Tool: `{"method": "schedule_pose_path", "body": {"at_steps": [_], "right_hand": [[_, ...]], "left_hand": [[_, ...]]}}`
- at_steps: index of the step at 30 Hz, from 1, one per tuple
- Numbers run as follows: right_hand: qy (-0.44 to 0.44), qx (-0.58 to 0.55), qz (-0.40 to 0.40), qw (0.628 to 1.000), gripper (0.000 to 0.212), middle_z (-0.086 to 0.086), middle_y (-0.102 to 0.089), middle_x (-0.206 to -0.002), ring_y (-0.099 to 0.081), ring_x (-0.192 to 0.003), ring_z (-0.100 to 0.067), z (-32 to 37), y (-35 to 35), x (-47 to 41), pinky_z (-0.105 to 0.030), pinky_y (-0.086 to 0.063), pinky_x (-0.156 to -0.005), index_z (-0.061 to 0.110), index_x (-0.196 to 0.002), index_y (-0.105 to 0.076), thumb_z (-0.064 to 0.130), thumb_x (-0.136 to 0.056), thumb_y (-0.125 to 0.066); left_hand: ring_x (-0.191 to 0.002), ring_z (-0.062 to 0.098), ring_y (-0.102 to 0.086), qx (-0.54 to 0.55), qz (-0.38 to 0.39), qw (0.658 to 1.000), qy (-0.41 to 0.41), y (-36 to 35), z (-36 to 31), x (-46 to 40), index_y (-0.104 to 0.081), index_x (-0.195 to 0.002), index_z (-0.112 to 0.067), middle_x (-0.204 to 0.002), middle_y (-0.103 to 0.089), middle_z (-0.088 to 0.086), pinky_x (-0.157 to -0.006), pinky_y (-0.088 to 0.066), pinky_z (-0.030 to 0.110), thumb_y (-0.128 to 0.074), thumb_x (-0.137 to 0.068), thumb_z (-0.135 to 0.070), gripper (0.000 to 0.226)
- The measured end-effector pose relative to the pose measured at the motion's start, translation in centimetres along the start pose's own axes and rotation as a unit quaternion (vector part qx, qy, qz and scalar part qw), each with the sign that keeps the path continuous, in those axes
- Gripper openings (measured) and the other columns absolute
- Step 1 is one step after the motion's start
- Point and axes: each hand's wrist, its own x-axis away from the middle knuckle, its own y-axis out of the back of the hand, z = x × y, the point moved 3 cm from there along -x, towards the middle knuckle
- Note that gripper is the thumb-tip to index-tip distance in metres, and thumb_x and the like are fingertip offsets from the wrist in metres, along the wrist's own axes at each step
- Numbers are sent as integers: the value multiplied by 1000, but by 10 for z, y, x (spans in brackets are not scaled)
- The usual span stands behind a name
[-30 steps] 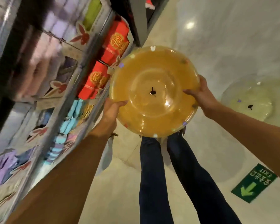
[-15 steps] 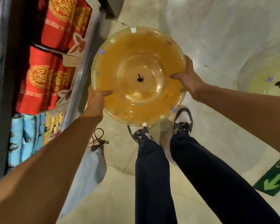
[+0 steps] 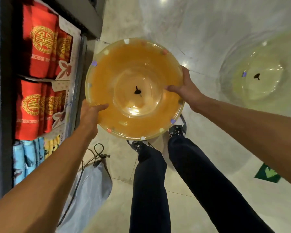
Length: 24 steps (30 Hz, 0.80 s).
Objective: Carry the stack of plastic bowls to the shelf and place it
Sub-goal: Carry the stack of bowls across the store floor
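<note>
A stack of translucent amber plastic bowls [image 3: 124, 73] hangs in the air above my feet, seen from above, with small coloured tabs around its rim and a black peg at the centre. My left hand [image 3: 91, 113] grips the rim at the lower left, thumb inside the bowl. My right hand [image 3: 186, 89] grips the rim on the right, thumb also inside. The shelf [image 3: 77, 68] stands directly left of the stack, its edge close to the bowl's rim.
The shelf holds red folded cloths with gold emblems [image 3: 39, 46] and blue rolled ones [image 3: 23, 160]. A second pale green bowl stack [image 3: 259, 76] sits on the floor at right. A grey bag with a cord [image 3: 89, 184] lies by the shelf. A green arrow sticker [image 3: 267, 174] marks the floor.
The view has swung down along the shelf, and the bowl stack sits a little lower in view, beside the red cloths. Both hands keep the same grip on the rim.
</note>
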Motion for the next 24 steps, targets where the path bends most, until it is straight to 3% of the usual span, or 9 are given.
{"method": "schedule_pose_path", "body": {"at_steps": [5, 9, 11, 13, 17, 18, 21, 24], "right_hand": [[-14, -67, -66, 995, 98, 3, -44, -146, -50, -127, -21, 25, 67, 106, -23, -49, -78, 32, -162, -18, 22, -89, -82], [-18, -135, -125, 983, 94, 0, -47, -146, -51, -128, -24, 44, 126, 207, -24, -48, -76, 32, -162, -20, 19, -91, -80], [-23, -172, -151, 973, 97, 1, -46, -146, -50, -128, -22, 49, 155, 256, -25, -48, -78, 32, -163, -18, 18, -90, -81], [-20, -205, -179, 962, 96, 2, -48, -146, -52, -131, -23, 48, 186, 300, -30, -51, -82, 35, -161, -20, 21, -89, -82], [-24, -271, -229, 935, 94, -2, -50, -148, -55, -132, -29, 39, 245, 372, -50, -56, -99, 41, -157, -25, 26, -86, -85], [-26, -286, -240, 928, 94, -2, -51, -148, -56, -132, -29, 35, 258, 386, -53, -55, -101, 42, -157, -25, 27, -86, -85], [-5, -330, -267, 905, 92, 0, -52, -146, -56, -130, -25, 28, 297, 415, -44, -56, -95, 37, -159, -24, 19, -90, -81], [-8, -351, -287, 891, 90, 1, -51, -143, -55, -127, -22, 12, 331, 431, -29, -52, -82, 33, -161, -23, 16, -92, -79]], "left_hand": [[-131, 35, -65, -67, 42, 996, -44, -29, -80, 98, -53, -155, -16, -142, -68, 8, -113, -55, 60, -86, -87, -5, 77], [-127, 31, -61, -140, 116, 978, -99, -71, -151, 202, -51, -152, -18, -136, -64, 4, -108, -53, 51, -80, -93, -4, 67], [-116, 26, -64, -178, 156, 964, -123, -97, -181, 255, -62, -130, -26, -120, -68, -3, -98, -53, 43, -77, -94, 0, 47], [-110, 24, -68, -205, 191, 948, -148, -127, -208, 310, -64, -110, -35, -109, -71, -9, -87, -56, 38, -80, -90, 0, 44], [-99, 4, -78, -255, 253, 915, -183, -182, -243, 408, -68, -117, -37, -102, -83, -18, -73, -64, 24, -89, -58, -33, 63], [-102, 6, -80, -274, 267, 903, -195, -198, -246, 425, -71, -124, -35, -109, -84, -15, -74, -65, 23, -88, -58, -37, 67], [-116, 25, -77, -299, 279, 888, -210, -250, -257, 468, -69, -136, -34, -123, -81, -2, -79, -66, 32, -86, -67, -28, 71], [-106, 12, -71, -309, 287, 882, -210, -303, -255, 498, -61, -121, -42, -117, -72, -14, -76, -61, 30, -80, -71, -26, 56]]}}
